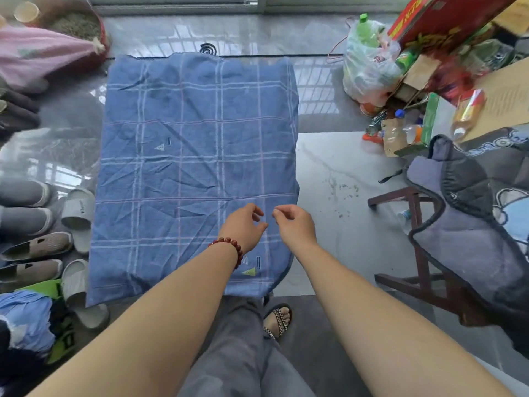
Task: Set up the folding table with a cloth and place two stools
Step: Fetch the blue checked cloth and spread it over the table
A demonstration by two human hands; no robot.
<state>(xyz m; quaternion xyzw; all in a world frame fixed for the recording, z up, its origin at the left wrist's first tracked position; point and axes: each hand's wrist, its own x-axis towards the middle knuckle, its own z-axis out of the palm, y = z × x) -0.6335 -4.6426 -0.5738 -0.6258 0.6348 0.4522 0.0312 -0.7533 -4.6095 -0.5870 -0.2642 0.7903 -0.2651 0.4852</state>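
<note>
The blue checked cloth (194,167) lies spread over the desk and hides it entirely. Its edges hang past the top on the near and right sides, so the drape looks roughly centred. Wrinkles still cross the fabric, which is probably why both hands are over its near right part.

The left grip (243,224), with a red bead bracelet (232,242) at the wrist, and the right grip (294,227) hover close together just above the cloth. Their fingers are loosely curled and apart, clamped on nothing that I can see — poised, I judge, to smooth or tug it straight.

No stool stands at the desk yet. A dark wooden frame (420,239) under a padded cover (472,224) stands well apart on the right — whether it is a stool, I cannot tell. Slippers (78,207) line the floor (329,167) at left.
</note>
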